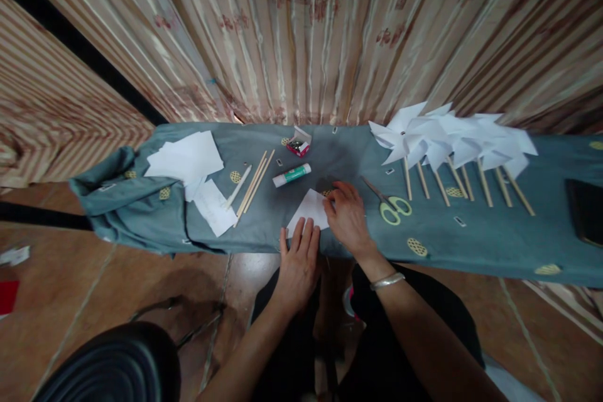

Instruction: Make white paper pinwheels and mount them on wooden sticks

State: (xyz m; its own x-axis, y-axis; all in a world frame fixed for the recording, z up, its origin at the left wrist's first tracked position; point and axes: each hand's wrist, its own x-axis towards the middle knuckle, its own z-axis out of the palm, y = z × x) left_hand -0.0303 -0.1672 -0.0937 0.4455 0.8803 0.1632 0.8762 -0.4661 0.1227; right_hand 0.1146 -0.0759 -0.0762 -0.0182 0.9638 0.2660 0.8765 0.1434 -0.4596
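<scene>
A small white sheet of paper (pixel 309 207) lies at the front edge of the cloth-covered table, looking folded along a slant. My left hand (pixel 300 257) rests on its near left part, fingers stretched out. At the right side of the sheet, my right hand (pixel 347 217), with a bracelet at the wrist, has its fingers bent and closed on the paper's edge; part of the paper is hidden under it. Just beyond the sheet lies a glue stick (pixel 292 175) with a green label. Scissors (pixel 390 204) with light green handles lie to the right of my right hand.
Several white paper pinwheels (pixel 447 135) on wooden sticks lie at the right. Loose sticks (pixel 257 185), a white pen-like stick (pixel 239 186) and stacked white paper (pixel 188 157) are at the left. A small open red box (pixel 298 143) stands at the back. A black stool (pixel 113 367) is lower left.
</scene>
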